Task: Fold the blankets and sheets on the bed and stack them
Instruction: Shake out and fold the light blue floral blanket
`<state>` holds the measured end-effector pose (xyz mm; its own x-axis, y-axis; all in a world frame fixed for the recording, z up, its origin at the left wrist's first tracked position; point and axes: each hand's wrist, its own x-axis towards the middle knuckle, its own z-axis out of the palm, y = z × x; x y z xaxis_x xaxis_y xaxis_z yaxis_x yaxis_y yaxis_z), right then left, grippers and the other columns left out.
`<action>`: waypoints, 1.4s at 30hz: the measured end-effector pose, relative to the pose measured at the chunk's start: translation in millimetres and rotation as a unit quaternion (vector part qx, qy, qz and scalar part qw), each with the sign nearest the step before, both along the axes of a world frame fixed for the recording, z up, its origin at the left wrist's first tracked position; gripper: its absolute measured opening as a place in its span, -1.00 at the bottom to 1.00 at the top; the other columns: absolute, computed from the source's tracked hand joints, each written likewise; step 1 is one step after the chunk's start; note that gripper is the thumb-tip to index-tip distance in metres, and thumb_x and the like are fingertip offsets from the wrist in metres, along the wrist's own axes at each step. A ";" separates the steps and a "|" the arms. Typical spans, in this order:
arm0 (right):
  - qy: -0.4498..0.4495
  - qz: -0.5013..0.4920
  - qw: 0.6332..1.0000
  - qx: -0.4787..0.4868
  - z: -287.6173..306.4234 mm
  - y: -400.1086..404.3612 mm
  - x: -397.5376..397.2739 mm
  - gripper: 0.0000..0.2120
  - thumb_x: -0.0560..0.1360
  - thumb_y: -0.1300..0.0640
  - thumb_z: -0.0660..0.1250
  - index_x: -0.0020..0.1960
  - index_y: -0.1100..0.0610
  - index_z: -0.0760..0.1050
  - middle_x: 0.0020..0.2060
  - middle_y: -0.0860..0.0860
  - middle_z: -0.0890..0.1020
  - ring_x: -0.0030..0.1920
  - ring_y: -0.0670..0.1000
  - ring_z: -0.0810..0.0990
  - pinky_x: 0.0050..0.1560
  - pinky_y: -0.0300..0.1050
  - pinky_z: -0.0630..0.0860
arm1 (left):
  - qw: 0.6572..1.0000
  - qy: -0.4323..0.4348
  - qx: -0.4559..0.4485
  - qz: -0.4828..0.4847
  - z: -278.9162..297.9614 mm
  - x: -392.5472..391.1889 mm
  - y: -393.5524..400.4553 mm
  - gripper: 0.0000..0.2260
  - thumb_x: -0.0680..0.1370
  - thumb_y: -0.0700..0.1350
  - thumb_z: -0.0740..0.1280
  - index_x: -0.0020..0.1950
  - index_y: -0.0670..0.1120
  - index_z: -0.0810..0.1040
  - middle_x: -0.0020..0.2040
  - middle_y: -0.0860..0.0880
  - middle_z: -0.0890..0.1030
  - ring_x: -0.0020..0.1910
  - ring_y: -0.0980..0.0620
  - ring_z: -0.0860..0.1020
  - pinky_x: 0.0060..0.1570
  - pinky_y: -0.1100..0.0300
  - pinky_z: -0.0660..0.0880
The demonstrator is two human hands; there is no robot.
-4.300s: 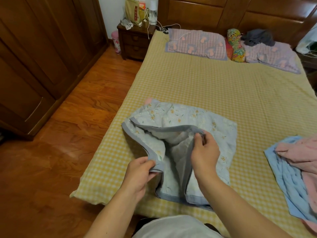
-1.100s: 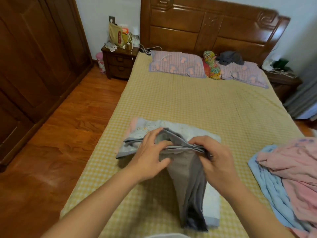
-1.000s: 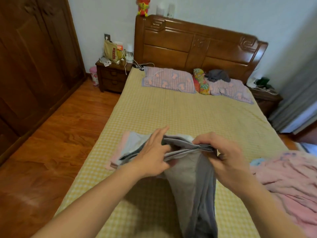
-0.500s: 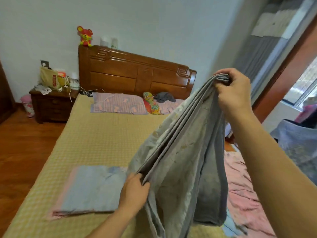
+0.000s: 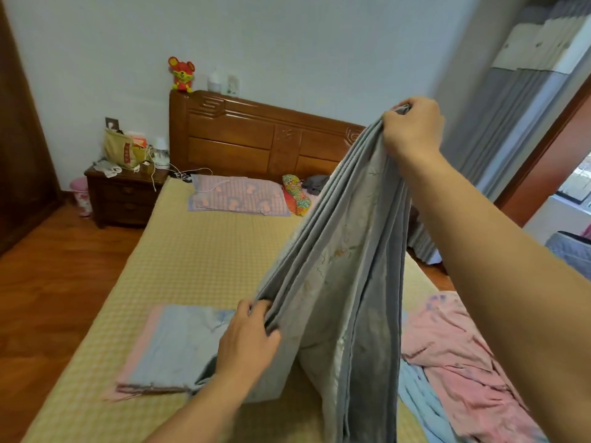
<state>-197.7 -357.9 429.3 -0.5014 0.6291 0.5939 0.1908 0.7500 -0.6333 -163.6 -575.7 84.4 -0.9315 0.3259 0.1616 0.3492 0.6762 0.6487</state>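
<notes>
With the grey blanket [image 5: 345,282] held above the bed [image 5: 198,260], the right hand [image 5: 412,129] gripping its top corner and the left hand [image 5: 248,340] pinching the lower edges, the layers should be kept aligned and taut before being lowered beside the folded blue sheet [image 5: 169,346].

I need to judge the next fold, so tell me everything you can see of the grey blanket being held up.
The grey blanket looks like thin quilted cotton, pale with faint floral stitching and a darker grey border. It is folded into several layers whose edges run as a slanted ridge. The right hand pinches the high end of the ridge; the left hand grips the low end. The rest hangs down in front of the yellow checked bed, partly covering the folded blue and pink sheet.
</notes>
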 end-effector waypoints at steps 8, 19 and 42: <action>0.009 0.006 0.996 -0.090 -13.0 13.3 -2.3 -0.67 0.42 0.18 0.27 -0.41 0.04 0.17 -0.51 -0.05 0.23 -0.45 -0.02 0.16 -0.42 -0.10 0.14 | 0.997 -0.071 -0.011 0.019 -60.9 -26.7 -58.6 -0.54 0.56 -0.17 0.26 0.43 0.10 0.33 0.23 0.01 0.47 0.08 -0.09 0.56 -0.04 -0.01 0.54; -0.075 -0.107 0.987 -0.089 -60.7 49.4 -12.9 -0.81 0.53 0.10 0.30 0.03 0.16 0.63 0.01 0.14 0.66 0.05 0.22 0.61 0.03 -0.04 0.51 | 0.955 0.176 -0.192 -0.144 -84.3 -33.9 -144.4 0.08 0.11 -0.53 0.47 0.59 0.01 0.32 0.53 -0.11 0.35 0.05 -0.08 0.62 -0.45 0.13 0.54; -0.088 -0.136 0.984 -0.077 -82.1 80.0 -30.4 -0.81 0.61 0.12 0.25 0.11 0.15 0.60 0.07 0.11 0.63 0.00 0.16 0.60 -0.10 -0.04 0.48 | 0.986 0.072 -0.125 -0.079 -115.6 -32.0 -161.2 -0.57 0.42 -0.27 0.47 -0.13 0.19 0.31 -0.23 0.15 0.49 -0.24 0.05 0.56 -0.40 0.17 0.33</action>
